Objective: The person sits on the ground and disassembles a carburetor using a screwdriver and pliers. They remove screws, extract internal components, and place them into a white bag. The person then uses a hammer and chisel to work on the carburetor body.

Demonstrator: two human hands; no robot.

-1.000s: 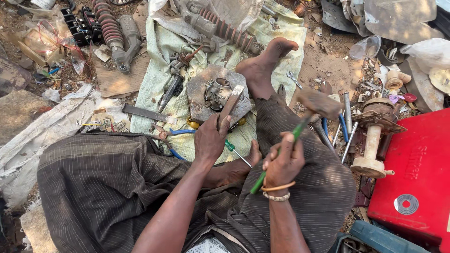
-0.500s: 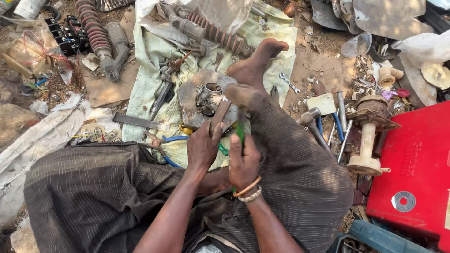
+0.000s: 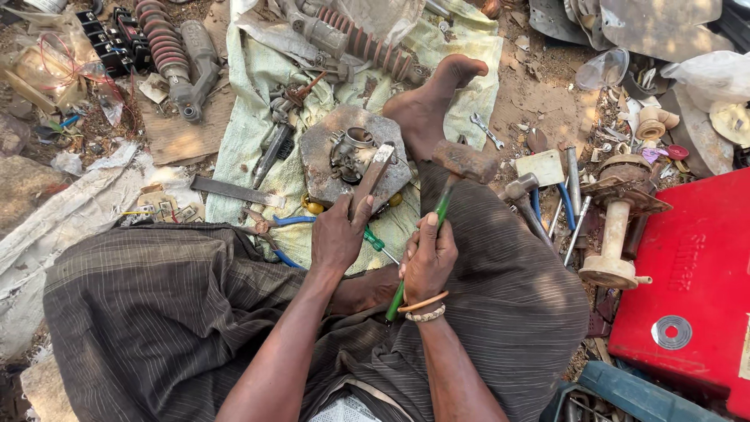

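The bare dirt ground [image 3: 539, 94] carries everything. A pale green cloth [image 3: 250, 101] is spread over it at the far middle, and on that cloth lie a flat stone slab [image 3: 320, 168], a coil-spring shock absorber [image 3: 367, 43], a flat metal bar [image 3: 234, 190], blue-handled pliers [image 3: 281, 223] and a small spanner [image 3: 486, 130]. To the far left, on the dirt, a second shock absorber [image 3: 168, 51] rests on a piece of cardboard [image 3: 183, 133], with a white sack [image 3: 55, 227] nearer. To the right lie a spare hammer [image 3: 525, 195], several screwdrivers [image 3: 574, 207], a cream spindle-shaped part [image 3: 617, 234] and a red metal box [image 3: 687, 289].
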